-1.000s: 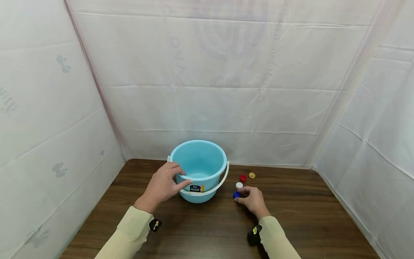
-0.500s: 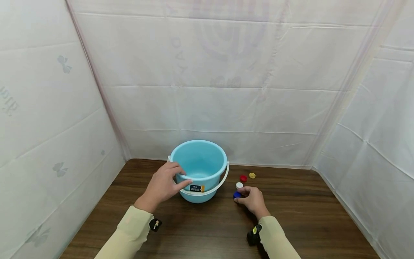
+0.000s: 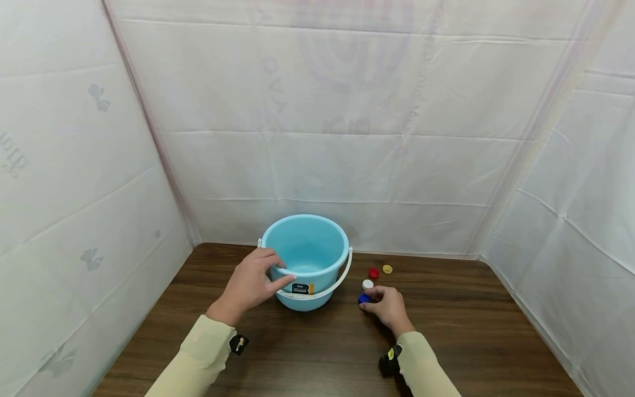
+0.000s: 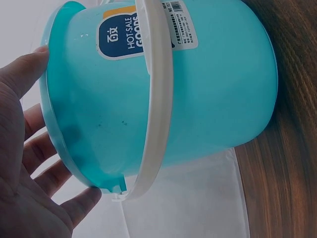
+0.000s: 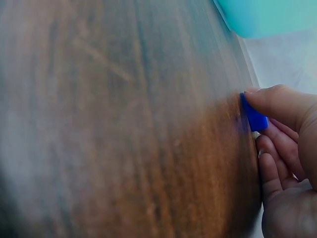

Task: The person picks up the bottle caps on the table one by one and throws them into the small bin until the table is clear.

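A light blue bucket (image 3: 297,305) with a white handle stands upright on the wooden table. My left hand (image 3: 250,284) holds its near left rim, the fingers hooked over the edge and the thumb (image 4: 27,69) along the rim. Their tips show only as dark spots through the wall in the left wrist view. To the right of the bucket, my right hand (image 3: 389,307) pinches a blue bottle cap (image 5: 255,114) between thumb and fingers, down at the tabletop. Just behind that cap is a white cap (image 3: 367,284), right at my fingertips.
Farther back lie a red cap (image 3: 373,273) and a yellow cap (image 3: 387,269), loosely in line with the white one. The dark wooden table (image 3: 471,331) ends against white fabric walls (image 3: 317,110) at the back and sides. The bucket's white handle (image 3: 342,275) hangs down in front.
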A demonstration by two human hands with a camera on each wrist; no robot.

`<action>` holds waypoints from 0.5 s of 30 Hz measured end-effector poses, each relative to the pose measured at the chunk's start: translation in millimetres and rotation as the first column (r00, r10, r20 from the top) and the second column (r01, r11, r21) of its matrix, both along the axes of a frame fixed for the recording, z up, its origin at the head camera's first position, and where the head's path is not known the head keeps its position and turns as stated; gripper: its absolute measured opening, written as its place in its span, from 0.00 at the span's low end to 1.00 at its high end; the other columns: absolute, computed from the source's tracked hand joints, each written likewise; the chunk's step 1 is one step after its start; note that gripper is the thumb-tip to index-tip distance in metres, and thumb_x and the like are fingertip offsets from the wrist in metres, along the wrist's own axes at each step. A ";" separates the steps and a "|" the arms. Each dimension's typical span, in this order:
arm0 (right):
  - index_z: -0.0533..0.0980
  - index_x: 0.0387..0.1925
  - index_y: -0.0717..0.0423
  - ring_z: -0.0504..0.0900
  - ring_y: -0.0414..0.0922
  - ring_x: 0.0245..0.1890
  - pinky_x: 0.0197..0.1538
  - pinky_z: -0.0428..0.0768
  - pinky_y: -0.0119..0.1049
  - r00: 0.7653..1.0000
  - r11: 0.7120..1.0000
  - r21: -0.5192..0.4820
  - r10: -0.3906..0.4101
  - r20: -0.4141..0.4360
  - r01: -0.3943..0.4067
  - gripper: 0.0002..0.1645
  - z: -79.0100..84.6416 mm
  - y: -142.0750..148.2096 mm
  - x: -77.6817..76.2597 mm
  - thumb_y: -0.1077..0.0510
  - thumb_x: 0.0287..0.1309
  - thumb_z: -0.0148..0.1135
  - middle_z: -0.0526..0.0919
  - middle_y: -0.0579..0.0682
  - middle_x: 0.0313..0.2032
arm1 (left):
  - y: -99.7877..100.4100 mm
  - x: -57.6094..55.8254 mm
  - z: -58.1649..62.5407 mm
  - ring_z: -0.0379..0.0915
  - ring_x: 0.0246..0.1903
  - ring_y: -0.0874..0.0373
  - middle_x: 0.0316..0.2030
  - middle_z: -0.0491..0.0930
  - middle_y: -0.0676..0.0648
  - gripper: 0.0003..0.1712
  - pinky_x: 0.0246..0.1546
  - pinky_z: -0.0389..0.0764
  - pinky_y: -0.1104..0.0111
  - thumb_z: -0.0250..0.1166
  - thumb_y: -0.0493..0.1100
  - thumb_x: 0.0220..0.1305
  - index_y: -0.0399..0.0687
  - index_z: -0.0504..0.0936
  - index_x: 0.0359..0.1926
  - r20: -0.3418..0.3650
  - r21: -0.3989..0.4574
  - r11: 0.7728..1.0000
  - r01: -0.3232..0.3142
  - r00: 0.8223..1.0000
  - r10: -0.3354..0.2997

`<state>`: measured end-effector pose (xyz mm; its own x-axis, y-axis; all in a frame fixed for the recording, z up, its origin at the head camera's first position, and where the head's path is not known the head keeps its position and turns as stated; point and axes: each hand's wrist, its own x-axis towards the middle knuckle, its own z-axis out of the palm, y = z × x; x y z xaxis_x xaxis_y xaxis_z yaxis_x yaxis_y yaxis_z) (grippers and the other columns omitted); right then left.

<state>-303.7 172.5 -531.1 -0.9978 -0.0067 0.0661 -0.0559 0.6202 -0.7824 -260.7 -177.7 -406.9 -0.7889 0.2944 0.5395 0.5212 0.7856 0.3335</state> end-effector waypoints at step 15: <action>0.87 0.42 0.55 0.86 0.47 0.45 0.52 0.84 0.48 1.000 1.000 -0.004 -0.007 -0.001 0.007 0.16 -2.8 2.1 -1.4 0.59 0.49 0.81 0.90 0.51 0.42 | 0.4 -1.0 -1.1 0.74 0.38 0.58 0.34 0.80 0.56 0.17 0.39 0.81 0.63 0.79 0.59 0.53 0.56 0.86 0.32 0.001 -0.001 1.000 -0.006 1.000 0.006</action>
<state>-305.2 174.6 -533.9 -0.9977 0.0005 0.0675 -0.0528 0.6176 -0.7847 -261.7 -177.3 -408.0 -0.7912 0.2905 0.5382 0.5164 0.7888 0.3334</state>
